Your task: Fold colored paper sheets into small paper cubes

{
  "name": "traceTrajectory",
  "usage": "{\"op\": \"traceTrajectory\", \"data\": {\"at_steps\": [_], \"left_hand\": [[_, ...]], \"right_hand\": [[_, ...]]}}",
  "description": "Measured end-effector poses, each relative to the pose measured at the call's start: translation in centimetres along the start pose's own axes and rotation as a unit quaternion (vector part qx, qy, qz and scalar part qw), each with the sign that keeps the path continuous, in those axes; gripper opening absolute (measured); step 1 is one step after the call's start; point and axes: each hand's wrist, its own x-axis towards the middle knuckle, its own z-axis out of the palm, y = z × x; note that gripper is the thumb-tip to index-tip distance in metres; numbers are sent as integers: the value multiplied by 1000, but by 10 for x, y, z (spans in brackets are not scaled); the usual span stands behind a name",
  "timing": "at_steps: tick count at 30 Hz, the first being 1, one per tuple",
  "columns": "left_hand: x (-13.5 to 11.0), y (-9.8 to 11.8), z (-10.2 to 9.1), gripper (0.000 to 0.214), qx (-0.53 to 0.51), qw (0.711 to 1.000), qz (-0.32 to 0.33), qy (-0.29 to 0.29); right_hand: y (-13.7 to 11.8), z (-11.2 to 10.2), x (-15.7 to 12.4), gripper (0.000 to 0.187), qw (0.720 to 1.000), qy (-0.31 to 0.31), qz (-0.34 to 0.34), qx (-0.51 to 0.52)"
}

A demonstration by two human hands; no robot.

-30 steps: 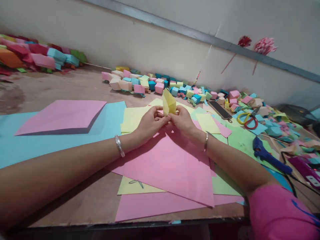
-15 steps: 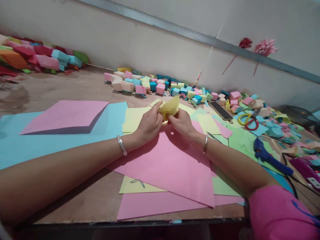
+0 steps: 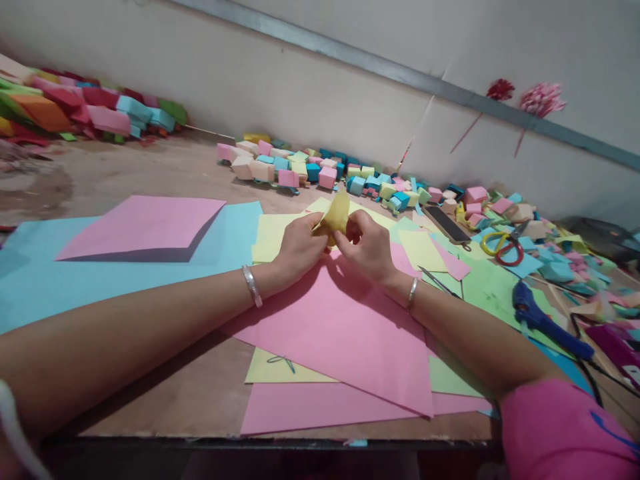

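A small folded yellow paper (image 3: 336,215) is pinched between both my hands just above the table. My left hand (image 3: 298,250) grips its left side with fingers curled round it. My right hand (image 3: 369,248) holds its right side, fingers closed on the fold. Both wrists carry a silver bangle. Under the hands lies a large pink sheet (image 3: 345,327), with yellow sheets (image 3: 273,233) and more pink paper below it.
A blue sheet (image 3: 100,270) with a folded pink sheet (image 3: 143,227) lies at the left. Several small coloured paper cubes (image 3: 320,173) line the wall. At the right are scissors (image 3: 503,243), a phone (image 3: 445,223), a blue glue gun (image 3: 543,320) and paper scraps.
The yellow paper stood upright a second ago; it has been tipped and folded down between the fingers. Both hands stayed in about the same place.
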Motion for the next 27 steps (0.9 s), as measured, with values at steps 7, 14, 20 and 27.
{"op": "traceTrajectory", "data": {"at_steps": [7,14,20,27], "left_hand": [[0,-1,1,8,-37,999,2,7],[0,0,1,14,43,996,67,30],[0,3,-1,17,101,990,97,25],[1,5,-1,7,145,985,85,24]], "right_hand": [[2,2,0,14,998,33,-57,-10],[4,2,-1,11,996,46,-73,-4],[4,2,-2,4,996,35,-60,56],[5,4,-4,2,996,36,-10,75]]}}
